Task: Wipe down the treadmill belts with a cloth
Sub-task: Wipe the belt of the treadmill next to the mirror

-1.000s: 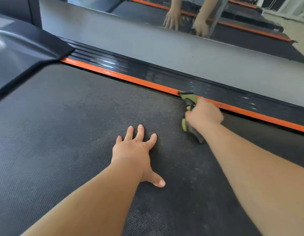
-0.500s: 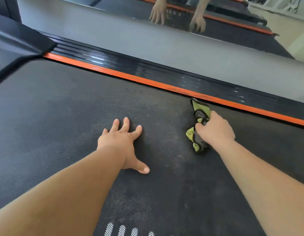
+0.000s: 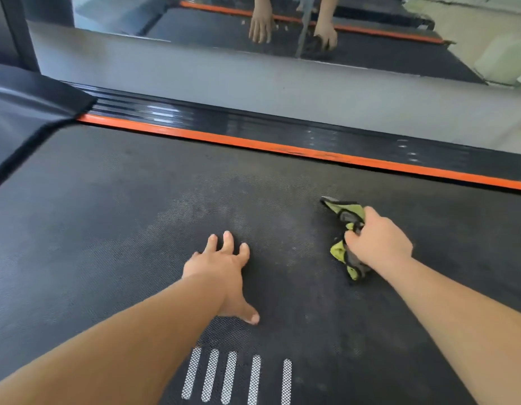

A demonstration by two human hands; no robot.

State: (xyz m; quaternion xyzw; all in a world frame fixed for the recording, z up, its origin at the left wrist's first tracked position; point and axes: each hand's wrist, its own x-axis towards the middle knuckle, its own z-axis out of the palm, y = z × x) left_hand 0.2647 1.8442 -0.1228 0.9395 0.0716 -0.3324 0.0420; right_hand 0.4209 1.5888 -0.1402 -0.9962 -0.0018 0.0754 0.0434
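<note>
While the left hand [image 3: 221,273] rests on the black treadmill belt [image 3: 107,214] with its fingers spread apart, the right hand [image 3: 379,244] has its grip closed tight on the green and gray cloth [image 3: 345,211]. The cloth pokes out left of that hand and touches the belt.

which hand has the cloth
The right hand grips the green and grey cloth. The left hand holds nothing and rests with its fingers spread on the treadmill belt.
</note>
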